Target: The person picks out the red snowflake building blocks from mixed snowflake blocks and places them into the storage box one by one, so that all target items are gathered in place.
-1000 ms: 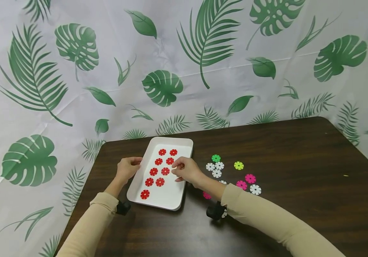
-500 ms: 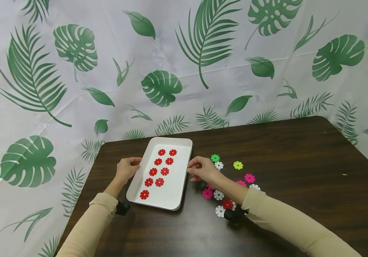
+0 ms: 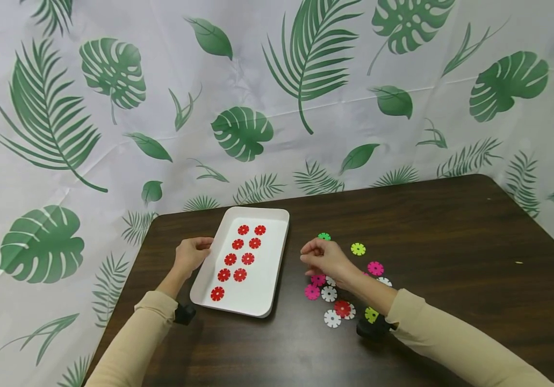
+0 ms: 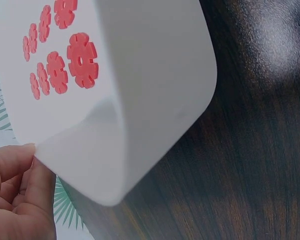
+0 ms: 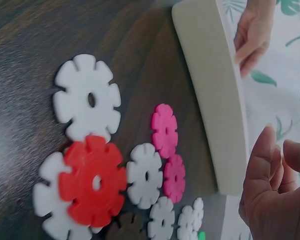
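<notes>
A white tray (image 3: 263,274) stands on the table with several red snowflake discs (image 3: 240,275) in two columns inside it. My left hand (image 3: 189,256) pinches the tray's left edge between thumb and fingers; the left wrist view shows the fingertips on the rim. My right hand (image 3: 327,258) hovers over the loose discs to the right of the tray, its fingers loosely bent and holding nothing. Below it lie pink discs (image 3: 312,292), white discs (image 3: 332,319) and one red disc (image 5: 94,181) on top of a white one. My hand and forearm hide part of this group.
A yellow disc (image 3: 358,249) and a green disc (image 3: 324,236) lie at the back of the loose group. Another yellow-green disc (image 3: 371,314) is by the right wrist. The dark wooden table (image 3: 451,242) meets a leaf-patterned cloth (image 3: 277,140) behind.
My right hand has moved from above the tray out to the right, over the loose discs. The left hand stays at the tray's edge, and the red discs in the tray have not moved.
</notes>
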A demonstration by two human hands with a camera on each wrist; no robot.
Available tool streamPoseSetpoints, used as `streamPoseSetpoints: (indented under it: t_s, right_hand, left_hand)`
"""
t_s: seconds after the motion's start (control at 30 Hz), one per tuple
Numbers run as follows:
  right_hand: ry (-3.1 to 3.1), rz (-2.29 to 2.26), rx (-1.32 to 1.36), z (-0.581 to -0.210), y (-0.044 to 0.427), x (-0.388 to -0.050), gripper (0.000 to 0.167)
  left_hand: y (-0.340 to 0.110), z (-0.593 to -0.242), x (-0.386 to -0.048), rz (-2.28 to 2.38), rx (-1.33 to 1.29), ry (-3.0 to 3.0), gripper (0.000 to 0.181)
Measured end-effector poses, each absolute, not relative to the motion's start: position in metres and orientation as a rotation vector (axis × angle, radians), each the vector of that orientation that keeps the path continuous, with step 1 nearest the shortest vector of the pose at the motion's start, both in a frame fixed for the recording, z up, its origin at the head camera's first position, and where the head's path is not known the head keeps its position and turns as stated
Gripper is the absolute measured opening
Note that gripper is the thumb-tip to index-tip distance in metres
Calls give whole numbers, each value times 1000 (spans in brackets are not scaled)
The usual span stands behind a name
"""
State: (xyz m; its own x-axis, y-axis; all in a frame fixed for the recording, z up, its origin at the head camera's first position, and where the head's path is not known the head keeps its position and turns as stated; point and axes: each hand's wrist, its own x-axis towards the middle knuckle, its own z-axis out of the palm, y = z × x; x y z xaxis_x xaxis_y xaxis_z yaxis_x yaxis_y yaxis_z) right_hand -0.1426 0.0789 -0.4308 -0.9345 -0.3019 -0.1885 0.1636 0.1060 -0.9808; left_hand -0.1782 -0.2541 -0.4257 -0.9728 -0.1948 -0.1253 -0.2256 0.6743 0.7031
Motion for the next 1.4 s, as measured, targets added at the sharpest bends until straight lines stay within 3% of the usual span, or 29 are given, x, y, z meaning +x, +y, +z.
streamPoseSetpoints:
  t_s: [0.67, 1.4]
  right_hand:
    - [2103, -1807, -75, -441, 121, -124, 23]
    - [2344, -1522, -431, -459, 151, -93, 19]
  left_hand:
    - [-255, -425, -178, 1194, -349, 2839, 28]
    - [-256, -428, -179, 1182, -333, 2855, 27]
